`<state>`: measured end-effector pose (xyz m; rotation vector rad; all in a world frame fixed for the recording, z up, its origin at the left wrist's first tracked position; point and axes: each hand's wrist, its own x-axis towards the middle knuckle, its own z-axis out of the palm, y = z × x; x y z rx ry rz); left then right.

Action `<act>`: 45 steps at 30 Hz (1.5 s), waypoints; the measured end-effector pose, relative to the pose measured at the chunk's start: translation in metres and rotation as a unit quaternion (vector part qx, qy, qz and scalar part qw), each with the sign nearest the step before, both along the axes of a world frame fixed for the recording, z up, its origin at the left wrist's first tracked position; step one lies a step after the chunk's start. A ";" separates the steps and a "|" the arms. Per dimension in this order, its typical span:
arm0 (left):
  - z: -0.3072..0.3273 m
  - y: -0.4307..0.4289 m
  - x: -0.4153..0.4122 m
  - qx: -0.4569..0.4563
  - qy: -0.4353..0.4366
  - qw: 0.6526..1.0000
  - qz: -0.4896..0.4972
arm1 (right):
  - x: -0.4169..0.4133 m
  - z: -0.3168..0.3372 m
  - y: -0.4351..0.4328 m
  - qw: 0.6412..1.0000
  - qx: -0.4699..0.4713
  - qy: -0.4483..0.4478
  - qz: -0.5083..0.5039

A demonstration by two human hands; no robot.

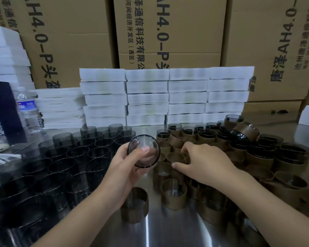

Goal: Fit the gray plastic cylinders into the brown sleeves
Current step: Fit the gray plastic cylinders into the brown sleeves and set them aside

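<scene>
At centre frame, the left hand [125, 168] grips a gray cylinder [144, 151] while the right hand [202, 163] sets its fingers [185, 147] astride a brown sleeve [175, 156], hold unclear; sleeved pieces [244, 133] heap right, many bare cylinders [78, 152] wait left.

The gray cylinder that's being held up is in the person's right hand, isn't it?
Not quite. The head view shows the gray cylinder that's being held up is in the person's left hand. The right hand is down among the brown sleeves instead.
</scene>
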<state>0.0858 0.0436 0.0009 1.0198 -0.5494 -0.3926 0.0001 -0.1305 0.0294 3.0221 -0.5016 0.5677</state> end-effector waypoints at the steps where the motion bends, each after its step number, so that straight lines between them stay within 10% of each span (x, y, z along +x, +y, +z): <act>1: 0.000 0.001 -0.001 0.000 0.006 1.000 -0.001 | 0.001 -0.001 0.000 1.000 0.003 -0.005 0.010; 11: 0.000 0.002 -0.002 0.026 0.034 0.999 0.006 | 0.010 -0.002 0.000 0.920 0.327 -0.175 0.128; 19: 0.000 0.004 -0.001 0.076 0.008 0.997 0.000 | 0.003 -0.001 0.016 0.874 0.286 -0.296 0.261; 38: -0.005 0.001 0.000 0.098 -0.044 0.994 -0.016 | -0.010 0.001 0.030 0.900 0.058 -0.194 0.385; 45: -0.008 0.002 0.003 0.088 -0.040 0.995 -0.014 | -0.011 -0.001 0.030 0.894 0.103 -0.245 0.362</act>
